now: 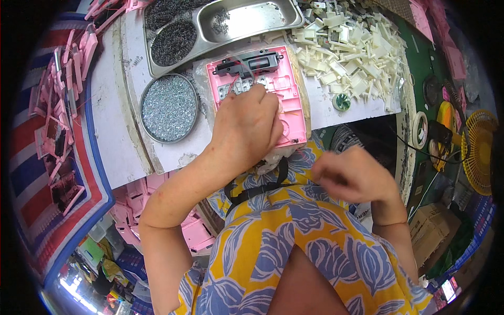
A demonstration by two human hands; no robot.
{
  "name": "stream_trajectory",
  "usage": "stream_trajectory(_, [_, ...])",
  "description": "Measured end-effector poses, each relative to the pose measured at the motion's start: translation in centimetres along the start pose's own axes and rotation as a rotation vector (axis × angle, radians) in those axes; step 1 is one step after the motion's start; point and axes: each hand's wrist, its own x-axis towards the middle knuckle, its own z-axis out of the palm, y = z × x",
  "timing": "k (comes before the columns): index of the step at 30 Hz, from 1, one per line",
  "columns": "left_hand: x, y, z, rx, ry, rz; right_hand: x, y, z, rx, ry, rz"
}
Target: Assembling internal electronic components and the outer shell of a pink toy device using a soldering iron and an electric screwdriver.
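Note:
A pink plastic housing [293,107] lies on the near edge of the table, on clear plastic wrap. Across its far end sits a black module [248,64] with thin red wires, and below that a silvery metal plate [226,90]. My left hand [249,123] rests over the housing, its fingers bent down onto the metal plate; the fingertips are hidden under the hand. Off to the right, above my lap, my right hand [354,173] is curled with the fingers drawn in and slightly blurred. Whatever it may hold cannot be seen.
A round dish [196,113] of small shiny metal parts stands left. Behind is a steel tray [202,26] with dark springs. White plastic pieces [341,52] are heaped at right, near a small green-and-white round item [341,102]. Pink housings with wires [56,126] lie far left.

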Motion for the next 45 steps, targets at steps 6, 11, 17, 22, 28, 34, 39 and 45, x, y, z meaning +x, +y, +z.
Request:
stream_trajectory(6, [-1.6,1.3,-2.5,-0.161,-0.079,0.17,1.6,-1.0,0.6,0.212,-0.075,-0.131])
stream_trajectory(11, [-5.6,2.0,-0.7,-0.128,0.018,0.377,5.0,0.6,0.2,-0.208,0.392,-0.319])
stream_trajectory(17, [-8.2,0.6,-0.2,-0.163,0.187,0.154,5.4,3.0,2.6,-0.592,0.304,-0.295])
stream_trajectory(22, [-9.2,0.3,-1.2,-0.289,0.309,-0.387,6.0,-0.2,2.9,-0.614,0.375,-0.261])
stream_trajectory(28, [-12.0,-0.3,-0.6,-0.119,0.192,-0.29,9.4,-0.7,7.9,-0.641,0.506,-0.269])
stream_trajectory(34, [-13.8,1.2,-2.1,-0.081,-0.201,-0.221,10.4,-0.4,8.8,-0.668,0.488,-0.232])
stream_trajectory(39, [-11.0,-1.7,-3.4,-0.261,0.081,-0.149,9.9,-0.5,9.4,-0.716,0.458,-0.176])
stream_trajectory(45, [-10.6,-4.8,-2.5,-0.22,0.068,0.152,10.5,-2.6,-3.1,-0.409,0.411,-0.341])
